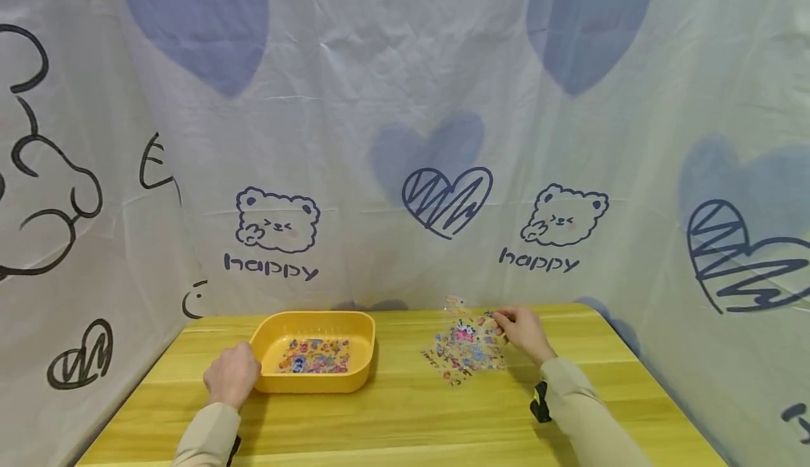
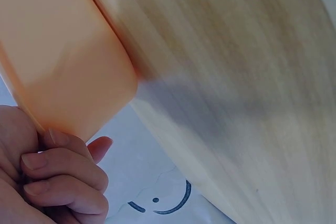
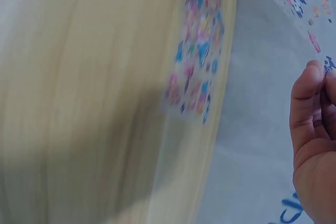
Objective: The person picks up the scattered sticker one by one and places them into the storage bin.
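Observation:
At the left of the table in the head view, my left hand (image 1: 233, 374) grips the side rim of a yellow plastic basket (image 1: 310, 382). Its curled fingers (image 2: 65, 166) show at the basket's edge in the left wrist view. Inside the basket lie clear sticker sheets (image 1: 319, 357) with small colourful prints. To the right, my right hand (image 1: 525, 332) pinches the edge of a transparent sticker sheet (image 1: 465, 328) between thumb and fingertips, raised at a tilt. Under it, more printed sheet (image 3: 197, 51) lies flat on the table.
The yellow wood-grain table (image 1: 405, 418) ends at the back against a white curtain (image 1: 361, 242) with hearts, bears and lettering. Curtain also hangs along both sides. A black strap (image 1: 540, 402) sits at my right wrist.

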A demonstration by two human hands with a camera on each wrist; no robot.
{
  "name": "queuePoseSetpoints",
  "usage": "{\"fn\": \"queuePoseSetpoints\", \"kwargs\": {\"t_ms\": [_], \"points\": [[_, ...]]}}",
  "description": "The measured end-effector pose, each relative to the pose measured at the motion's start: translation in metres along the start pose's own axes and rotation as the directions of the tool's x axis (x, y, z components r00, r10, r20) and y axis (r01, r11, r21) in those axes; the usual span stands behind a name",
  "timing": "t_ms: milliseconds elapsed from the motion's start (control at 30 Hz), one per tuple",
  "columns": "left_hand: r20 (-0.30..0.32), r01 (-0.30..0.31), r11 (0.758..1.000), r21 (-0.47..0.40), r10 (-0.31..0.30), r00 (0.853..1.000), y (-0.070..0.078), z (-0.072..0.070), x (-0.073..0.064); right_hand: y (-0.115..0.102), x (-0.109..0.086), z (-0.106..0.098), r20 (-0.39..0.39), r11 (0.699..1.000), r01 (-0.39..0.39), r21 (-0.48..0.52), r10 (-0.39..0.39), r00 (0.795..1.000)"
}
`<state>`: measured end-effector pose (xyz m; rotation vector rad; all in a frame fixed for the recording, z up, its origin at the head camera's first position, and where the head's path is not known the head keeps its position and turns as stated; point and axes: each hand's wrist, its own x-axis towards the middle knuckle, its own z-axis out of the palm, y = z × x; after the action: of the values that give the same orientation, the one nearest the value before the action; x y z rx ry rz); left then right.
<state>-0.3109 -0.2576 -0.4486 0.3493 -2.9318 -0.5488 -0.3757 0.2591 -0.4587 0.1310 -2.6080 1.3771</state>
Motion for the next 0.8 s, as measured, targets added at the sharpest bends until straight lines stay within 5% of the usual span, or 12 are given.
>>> {"fn": "queuePoseSetpoints", "kwargs": {"t_ms": [367, 800], "points": [[0.006, -0.001, 1.000, 0.000, 0.001, 1.000, 0.002, -0.001, 0.000, -0.032, 0.002, 0.035, 0.046, 0.995, 0.084, 0.046, -0.086, 0.995], [0.002, -0.007, 1.000, 0.009, 0.007, 1.000, 0.003, -0.003, -0.001, -0.073, 0.001, 0.076, 0.096, 0.974, 0.034, 0.225, -0.056, 0.994]]}}
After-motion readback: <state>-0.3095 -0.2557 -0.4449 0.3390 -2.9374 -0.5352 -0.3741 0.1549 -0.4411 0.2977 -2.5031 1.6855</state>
